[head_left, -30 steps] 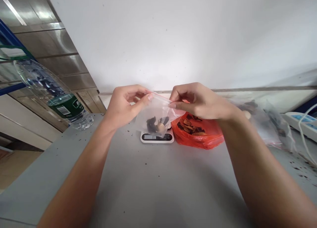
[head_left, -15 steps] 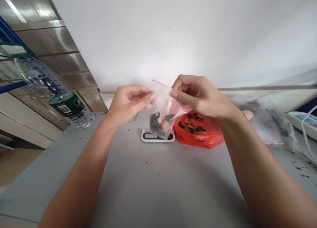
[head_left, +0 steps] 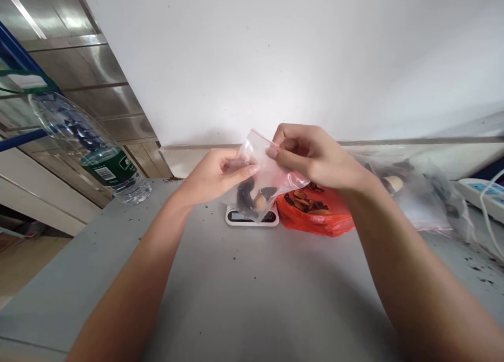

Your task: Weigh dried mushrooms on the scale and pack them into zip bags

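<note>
A clear zip bag (head_left: pixel 260 147) with a red line along its top edge hangs tilted between my hands. Dark curled dried pieces and one pale piece lie at its bottom. My left hand (head_left: pixel 220 173) pinches the bag's left side between thumb and fingers. Its top edge is gripped by my right hand (head_left: pixel 301 149). Right below the bag is a small white kitchen scale (head_left: pixel 252 223) with a dark face, partly covered by the bag; its reading is too small to make out. Beside the scale, a red plastic bag (head_left: pixel 315 223) lies open with brown dried slices (head_left: pixel 305 200) inside.
A large water bottle (head_left: pixel 106 165) with a green label stands at the grey table's (head_left: pixel 220 288) left edge. Filled clear bags (head_left: pixel 421 199) lie on the right, near a white device (head_left: pixel 484 194) with a cable. A white wall (head_left: pixel 252 57) rises behind.
My left hand has moved slightly right and down along the bag, closer to my right hand. The zip bag has shifted and tilted a little, and both hands still hold it.
</note>
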A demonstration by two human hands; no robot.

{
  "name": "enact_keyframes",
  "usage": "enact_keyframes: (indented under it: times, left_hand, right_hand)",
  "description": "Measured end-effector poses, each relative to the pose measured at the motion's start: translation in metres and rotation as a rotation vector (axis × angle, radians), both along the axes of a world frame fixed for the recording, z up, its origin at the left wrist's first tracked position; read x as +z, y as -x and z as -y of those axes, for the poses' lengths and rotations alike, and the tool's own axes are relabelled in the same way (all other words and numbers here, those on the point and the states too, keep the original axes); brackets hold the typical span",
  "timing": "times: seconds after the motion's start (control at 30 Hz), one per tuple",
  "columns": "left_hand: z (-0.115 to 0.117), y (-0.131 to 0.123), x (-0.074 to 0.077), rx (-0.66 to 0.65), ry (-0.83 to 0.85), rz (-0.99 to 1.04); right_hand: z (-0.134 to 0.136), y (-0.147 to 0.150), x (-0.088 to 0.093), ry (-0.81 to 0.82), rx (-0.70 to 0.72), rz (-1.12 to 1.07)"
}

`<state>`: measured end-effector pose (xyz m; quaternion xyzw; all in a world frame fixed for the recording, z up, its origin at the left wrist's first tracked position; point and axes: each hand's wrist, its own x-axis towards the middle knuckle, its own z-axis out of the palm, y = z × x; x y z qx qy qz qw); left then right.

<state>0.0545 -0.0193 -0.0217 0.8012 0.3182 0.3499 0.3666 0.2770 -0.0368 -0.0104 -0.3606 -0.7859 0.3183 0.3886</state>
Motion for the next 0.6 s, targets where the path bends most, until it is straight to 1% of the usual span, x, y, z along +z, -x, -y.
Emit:
enact_keyframes:
  times: [0.07,0.1,0.23,0.3,0.37,0.5,0.6]
  left_hand:
    - [0.0,-0.001,0.0,-0.026,0.008,-0.042]
    - [0.0,-0.001,0.0,-0.034,0.007,-0.066]
    - [-0.002,-0.002,-0.002,-0.024,-0.016,-0.101]
    - [-0.003,-0.003,-0.004,-0.013,-0.019,-0.09]
    - [-0.004,-0.002,-0.004,-0.015,-0.018,-0.104]
    - [-0.003,-0.001,-0.003,-0.029,-0.007,-0.156]
    - [0.0,-0.001,0.0,-0.057,0.008,-0.218]
  right_hand:
    - [0.0,0.001,0.0,0.042,0.003,0.007]
    - [-0.001,0.002,-0.001,0.033,0.005,0.007]
    - [-0.008,0.004,-0.005,-0.137,-0.006,0.001]
    - [-0.01,0.005,-0.007,-0.181,-0.016,0.0]
    - [-0.01,0.004,-0.007,-0.157,-0.016,-0.006]
    - [-0.007,0.006,-0.006,-0.048,0.005,-0.012]
    - [-0.008,0.008,-0.006,-0.081,0.009,-0.016]
